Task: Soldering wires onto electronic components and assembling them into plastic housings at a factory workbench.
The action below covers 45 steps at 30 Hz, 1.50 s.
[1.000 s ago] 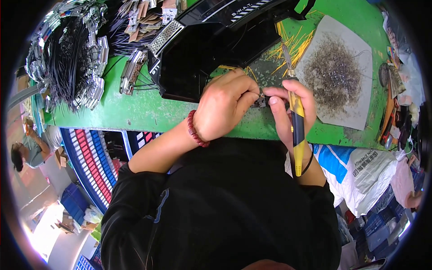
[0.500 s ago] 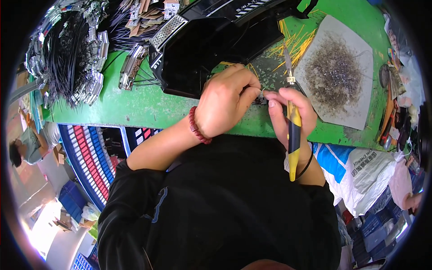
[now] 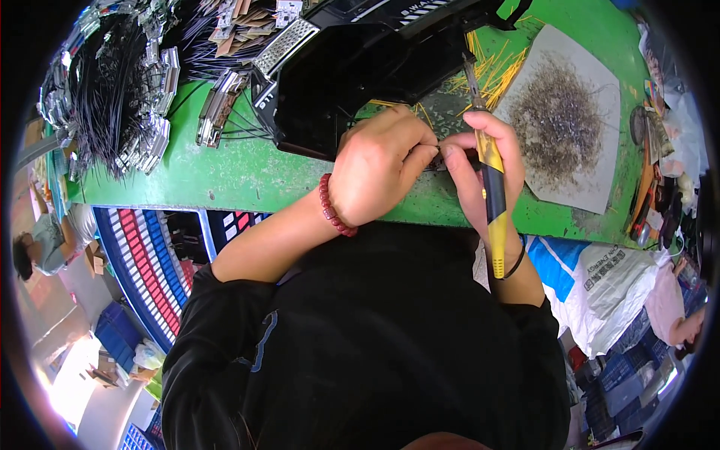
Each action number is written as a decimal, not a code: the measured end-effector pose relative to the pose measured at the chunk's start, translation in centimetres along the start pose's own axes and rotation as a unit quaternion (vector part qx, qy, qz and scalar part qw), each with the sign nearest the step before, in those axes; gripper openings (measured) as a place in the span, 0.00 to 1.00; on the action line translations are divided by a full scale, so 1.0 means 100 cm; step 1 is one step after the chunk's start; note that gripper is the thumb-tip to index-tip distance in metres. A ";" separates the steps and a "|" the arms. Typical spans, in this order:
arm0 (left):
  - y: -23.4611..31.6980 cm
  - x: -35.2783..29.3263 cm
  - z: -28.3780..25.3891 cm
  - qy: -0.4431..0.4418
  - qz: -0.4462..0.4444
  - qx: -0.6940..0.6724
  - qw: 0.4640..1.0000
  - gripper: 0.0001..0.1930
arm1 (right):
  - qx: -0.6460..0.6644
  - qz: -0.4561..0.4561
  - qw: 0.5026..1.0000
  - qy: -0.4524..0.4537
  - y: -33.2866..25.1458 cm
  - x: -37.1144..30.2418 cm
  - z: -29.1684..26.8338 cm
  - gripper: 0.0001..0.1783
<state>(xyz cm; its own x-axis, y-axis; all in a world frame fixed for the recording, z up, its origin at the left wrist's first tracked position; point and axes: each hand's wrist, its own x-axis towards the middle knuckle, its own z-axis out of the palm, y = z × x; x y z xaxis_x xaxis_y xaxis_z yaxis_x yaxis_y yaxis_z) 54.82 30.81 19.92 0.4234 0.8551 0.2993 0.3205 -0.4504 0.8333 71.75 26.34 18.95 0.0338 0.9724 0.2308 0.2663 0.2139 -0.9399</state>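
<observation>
Pinching: left hand [image 3: 379, 171] grips small dark part [image 3: 439, 161], touching right hand's [image 3: 480, 169] fingertips.
Tool: yellow-black handle [image 3: 493, 195] clasped, axis pointing away across worktop [image 3: 225, 176].

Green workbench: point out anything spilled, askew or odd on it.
Yellow wire offcuts lie scattered loose on the green workbench beside the grey sheet, which holds a heap of dark wire scraps. Otherwise nothing looks damaged.

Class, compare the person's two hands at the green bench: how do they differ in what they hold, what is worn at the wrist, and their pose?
The right hand grips a yellow-and-black tool, its tip pointing away; the left hand holds no tool, only pinching a small dark part.
The left hand's wrist wears a red bead bracelet; the right hand's wrist has a thin black band.
The left hand shows its curled back; the right hand stands more edge-on.
Both meet at that part over the green bench.
</observation>
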 end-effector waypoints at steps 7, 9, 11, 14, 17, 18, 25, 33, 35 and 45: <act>0.000 0.002 -0.007 -0.008 -0.013 -0.076 0.997 0.04 | 0.126 0.036 0.991 0.039 -0.003 -0.006 0.010 0.22; 0.002 0.003 -0.006 -0.011 -0.028 -0.095 0.995 0.04 | 0.140 0.054 0.987 0.055 -0.005 -0.007 0.011 0.22; 0.001 0.002 -0.006 -0.015 -0.028 -0.088 0.996 0.04 | 0.190 0.033 0.978 0.082 -0.001 -0.009 0.013 0.20; 0.003 0.000 -0.006 -0.016 -0.026 -0.069 0.997 0.04 | -0.108 -0.113 0.984 0.081 0.014 -0.003 -0.010 0.19; 0.003 -0.001 -0.003 -0.015 -0.017 -0.041 0.999 0.05 | -0.223 -0.140 0.964 -0.045 0.006 -0.003 -0.030 0.25; 0.003 -0.002 -0.002 -0.013 -0.013 -0.021 1.000 0.05 | -0.224 -0.164 0.958 -0.066 0.003 -0.002 -0.025 0.27; 0.006 0.000 0.006 -0.015 0.024 0.121 0.992 0.06 | -0.265 -0.116 0.957 -0.028 0.002 -0.009 -0.010 0.29; 0.011 0.004 0.008 -0.067 -0.021 0.199 0.977 0.03 | -0.261 -0.093 0.961 -0.018 -0.004 -0.009 -0.006 0.28; 0.012 0.007 0.008 -0.077 -0.016 0.208 0.975 0.02 | -0.259 -0.091 0.961 -0.019 -0.003 -0.009 -0.006 0.28; 0.019 0.019 0.010 -0.111 0.004 0.238 0.965 0.02 | -0.019 0.003 0.991 0.129 -0.001 -0.035 -0.055 0.24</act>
<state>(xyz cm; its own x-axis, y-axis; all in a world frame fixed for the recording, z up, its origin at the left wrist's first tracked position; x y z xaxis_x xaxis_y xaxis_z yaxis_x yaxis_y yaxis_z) 57.09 31.30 21.64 0.5814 0.7989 0.1539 0.6472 -0.5688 0.5075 76.88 22.35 19.62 0.2796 0.9166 0.2859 0.3012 0.1990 -0.9326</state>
